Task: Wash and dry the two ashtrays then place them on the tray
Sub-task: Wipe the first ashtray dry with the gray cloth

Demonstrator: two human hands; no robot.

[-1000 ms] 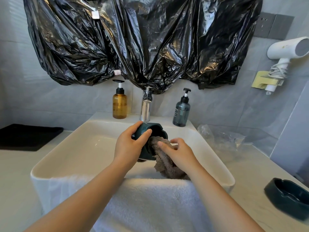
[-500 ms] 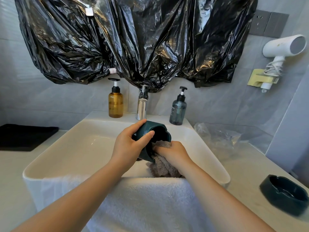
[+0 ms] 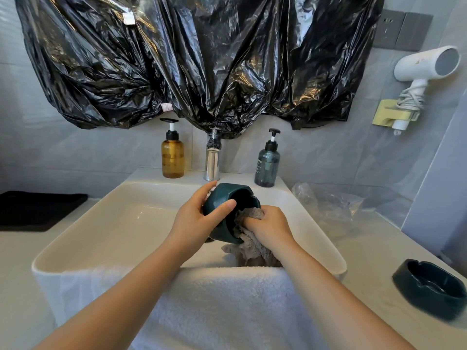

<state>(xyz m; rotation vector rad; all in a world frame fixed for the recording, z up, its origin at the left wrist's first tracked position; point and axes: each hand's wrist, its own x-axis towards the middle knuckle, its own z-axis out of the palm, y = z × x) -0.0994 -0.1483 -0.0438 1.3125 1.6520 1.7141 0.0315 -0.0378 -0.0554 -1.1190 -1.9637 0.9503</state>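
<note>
Right hand (image 3: 267, 227) moved deeper since earlier frame, cloth (image 3: 252, 246) now pushed into bowl. Left hand (image 3: 194, 221) fingers (image 3: 204, 190) curled round ashtray (image 3: 222, 198), tilted over sink (image 3: 75, 236). Right fingers bunched, gripping cloth. Second ashtray (image 3: 429, 286) on surface (image 3: 366, 248), well apart.

Left hand (image 3: 195, 222) tilts ashtray (image 3: 225, 203); right hand (image 3: 269, 227) presses cloth (image 3: 249, 245) inside.

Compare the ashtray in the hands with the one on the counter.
The held ashtray is tipped on its side over the sink, gripped by the left hand; the counter ashtray lies flat, opening up, untouched. The right hand presses a grey cloth into the held ashtray's bowl; no cloth touches the counter ashtray. Both are dark teal with notched rims.
</note>
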